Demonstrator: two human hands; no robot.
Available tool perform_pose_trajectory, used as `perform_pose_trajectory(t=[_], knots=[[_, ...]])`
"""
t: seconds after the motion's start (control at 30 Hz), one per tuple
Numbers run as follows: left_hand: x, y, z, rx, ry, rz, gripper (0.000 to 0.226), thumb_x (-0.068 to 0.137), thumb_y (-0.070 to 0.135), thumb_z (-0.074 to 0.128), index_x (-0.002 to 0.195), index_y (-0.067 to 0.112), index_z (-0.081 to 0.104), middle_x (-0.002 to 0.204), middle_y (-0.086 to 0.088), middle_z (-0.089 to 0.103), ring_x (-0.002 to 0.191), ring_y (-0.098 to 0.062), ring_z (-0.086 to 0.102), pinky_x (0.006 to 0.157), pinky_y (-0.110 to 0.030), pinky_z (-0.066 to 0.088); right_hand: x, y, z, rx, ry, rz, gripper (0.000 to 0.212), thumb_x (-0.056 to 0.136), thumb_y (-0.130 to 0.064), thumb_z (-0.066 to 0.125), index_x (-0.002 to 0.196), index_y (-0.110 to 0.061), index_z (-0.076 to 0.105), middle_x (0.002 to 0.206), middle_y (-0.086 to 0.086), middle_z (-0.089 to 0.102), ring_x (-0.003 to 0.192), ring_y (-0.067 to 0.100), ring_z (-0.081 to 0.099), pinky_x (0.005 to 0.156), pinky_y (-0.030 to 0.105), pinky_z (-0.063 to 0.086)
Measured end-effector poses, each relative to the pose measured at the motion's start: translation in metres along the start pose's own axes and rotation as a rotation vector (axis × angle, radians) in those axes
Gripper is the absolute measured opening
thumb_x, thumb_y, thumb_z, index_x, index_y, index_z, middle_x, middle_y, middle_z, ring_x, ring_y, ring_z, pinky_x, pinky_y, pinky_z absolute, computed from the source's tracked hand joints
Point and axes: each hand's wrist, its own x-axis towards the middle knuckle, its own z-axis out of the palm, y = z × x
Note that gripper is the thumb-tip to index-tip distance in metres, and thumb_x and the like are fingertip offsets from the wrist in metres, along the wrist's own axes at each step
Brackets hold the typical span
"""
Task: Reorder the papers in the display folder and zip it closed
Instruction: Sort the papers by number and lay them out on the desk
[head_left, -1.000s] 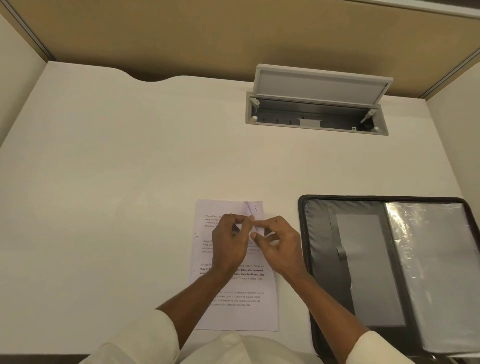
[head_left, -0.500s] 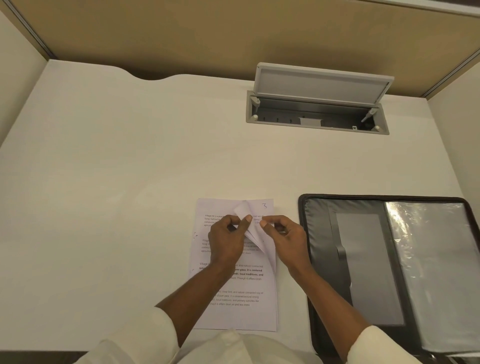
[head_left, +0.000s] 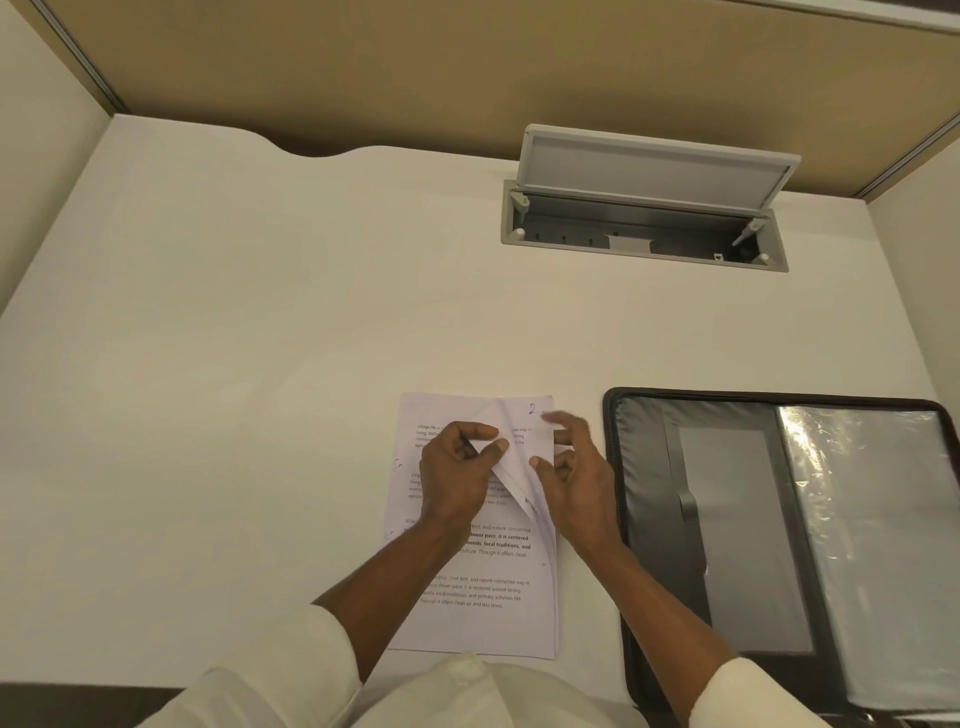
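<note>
Papers (head_left: 470, 587) stacked on the desk (head_left: 249, 374) just before me, text up. Left grip (head_left: 457, 473) pinches the lifted corners of the top sheets, thumb against forefinger — a penned "2" shows beneath. Right grip (head_left: 576, 480) slack, fingers loose at the stack's right edge, blurred. Display folder (head_left: 644, 467) lies open just right of the stack. Farther back — an open cable hatch (head_left: 644, 171).

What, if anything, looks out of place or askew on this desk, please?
Only the paper stack: its top-right corners are peeled back, pinched by the left hand, baring a handwritten 2. The cable hatch lid stands open.
</note>
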Motion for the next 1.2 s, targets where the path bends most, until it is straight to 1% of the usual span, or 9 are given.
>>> perform_pose_trajectory(t=[0.1,0.2,0.33,0.47,0.63,0.8,0.9,1.0,1.2], knots=[[-0.001,0.0,0.0,-0.031,-0.011,0.0,0.023,0.078,0.031,0.095,0.091,0.024,0.078,0.069,-0.002,0.063,0.068,-0.016,0.057,0.074,-0.042,0.057,-0.002,-0.002,0.005,-0.09,0.016,-0.089,0.016,0.095,-0.036,0.075,0.109,-0.027,0.072,0.106,-0.015,0.068,0.092,0.008,0.068,0.064,0.027,0.055],[-0.003,0.003,0.0,-0.061,-0.025,-0.002,0.033,0.079,0.042,0.094,0.087,0.016,0.076,0.079,-0.013,0.072,0.074,-0.03,0.069,0.082,-0.053,0.064,-0.004,-0.003,0.008,-0.097,0.037,-0.052,0.048,0.085,-0.066,0.075,0.108,-0.024,0.075,0.104,-0.016,0.067,0.095,0.003,0.067,0.069,0.021,0.055],[-0.007,0.01,-0.001,-0.106,-0.039,-0.015,0.044,0.082,0.041,0.091,0.088,0.003,0.071,0.081,-0.014,0.077,0.082,-0.034,0.077,0.091,-0.055,0.062,-0.002,0.001,0.007,-0.13,-0.002,-0.074,0.04,0.085,-0.054,0.081,0.107,-0.021,0.075,0.102,-0.013,0.07,0.091,0.004,0.067,0.069,0.025,0.056],[-0.01,0.014,-0.002,-0.106,-0.06,-0.019,0.045,0.082,0.042,0.091,0.091,0.003,0.072,0.088,-0.007,0.081,0.089,-0.026,0.079,0.094,-0.052,0.062,0.003,0.004,0.003,-0.076,-0.004,-0.026,0.031,0.099,-0.047,0.067,0.095,-0.017,0.073,0.092,-0.008,0.071,0.081,0.012,0.067,0.063,0.04,0.057],[-0.011,0.013,-0.001,-0.087,-0.064,-0.029,0.052,0.081,0.053,0.089,0.1,0.007,0.072,0.093,-0.004,0.082,0.093,-0.023,0.079,0.096,-0.051,0.062,0.003,0.002,0.003,-0.085,-0.019,-0.002,0.021,0.104,-0.028,0.064,0.084,-0.022,0.065,0.084,-0.008,0.066,0.074,0.013,0.063,0.061,0.038,0.054],[-0.016,0.012,0.004,0.004,-0.072,0.015,0.056,0.073,0.063,0.09,0.104,0.021,0.07,0.099,0.006,0.078,0.095,-0.014,0.076,0.093,-0.046,0.062,0.004,0.001,0.004,-0.165,0.096,-0.031,0.018,0.096,-0.028,0.077,0.084,-0.016,0.071,0.088,-0.007,0.067,0.075,0.008,0.066,0.059,0.041,0.059],[-0.018,0.016,0.01,0.056,-0.037,0.002,0.06,0.071,0.063,0.091,0.111,0.027,0.066,0.102,0.009,0.075,0.093,-0.005,0.074,0.089,-0.036,0.063,0.001,-0.006,0.005,-0.225,0.133,-0.026,0.017,0.093,-0.029,0.08,0.082,-0.019,0.072,0.087,-0.011,0.063,0.072,0.001,0.063,0.056,0.034,0.058],[-0.018,0.021,0.015,0.098,-0.004,-0.013,0.064,0.069,0.065,0.092,0.112,0.027,0.061,0.103,0.008,0.073,0.094,-0.007,0.072,0.084,-0.03,0.062,-0.002,-0.01,0.008,-0.266,0.166,-0.022,0.021,0.091,-0.031,0.081,0.078,-0.021,0.068,0.086,-0.013,0.06,0.069,0.0,0.06,0.054,0.032,0.055],[-0.016,0.017,0.016,0.105,-0.012,-0.013,0.058,0.075,0.057,0.092,0.114,0.026,0.061,0.105,0.006,0.074,0.095,-0.008,0.074,0.081,-0.028,0.062,-0.004,-0.009,0.008,-0.149,0.091,-0.019,0.019,0.086,-0.027,0.086,0.079,-0.019,0.069,0.09,-0.01,0.062,0.074,0.009,0.065,0.057,0.042,0.058]])
